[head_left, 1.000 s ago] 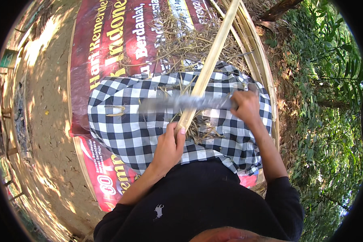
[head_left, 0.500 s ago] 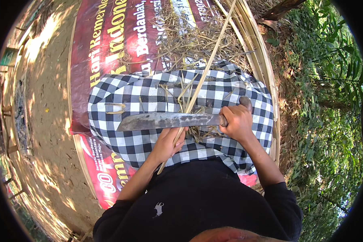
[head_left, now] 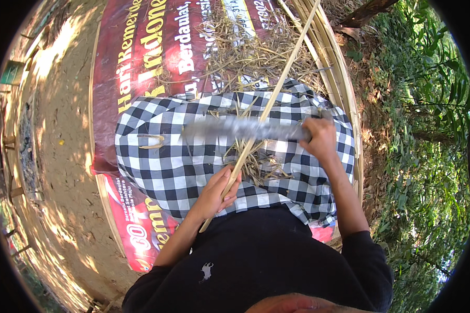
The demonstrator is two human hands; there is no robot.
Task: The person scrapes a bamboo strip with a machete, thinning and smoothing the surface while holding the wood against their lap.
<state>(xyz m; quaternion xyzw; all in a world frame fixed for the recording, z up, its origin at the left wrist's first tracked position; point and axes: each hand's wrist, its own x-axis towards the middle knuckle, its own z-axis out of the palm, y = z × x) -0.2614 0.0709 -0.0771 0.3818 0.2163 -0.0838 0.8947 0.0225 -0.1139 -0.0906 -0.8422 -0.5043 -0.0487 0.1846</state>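
Note:
My left hand (head_left: 218, 192) is closed round the lower part of a long pale bamboo strip (head_left: 272, 101), which slants up and away to the far right. In my right hand (head_left: 320, 138) is the handle of a machete (head_left: 235, 129). Its blade, smeared by motion, points left and lies across the strip; whether it touches the strip I cannot tell. Beneath both hands a black-and-white checked cloth (head_left: 156, 177) covers my lap. Curled shavings (head_left: 261, 164) lie on the cloth around the strip.
A red printed banner (head_left: 107, 104) spreads under the cloth and beyond it, strewn with shavings (head_left: 256, 55) at the far side. Several long bamboo strips (head_left: 335, 68) lie along its right edge. Bare earth (head_left: 62, 115) stretches left; green plants (head_left: 423, 104) grow at the right.
The machete and my right hand have moved away from me along the strip and slightly right. My left hand keeps its hold; the strip's far end has swung a little to the right.

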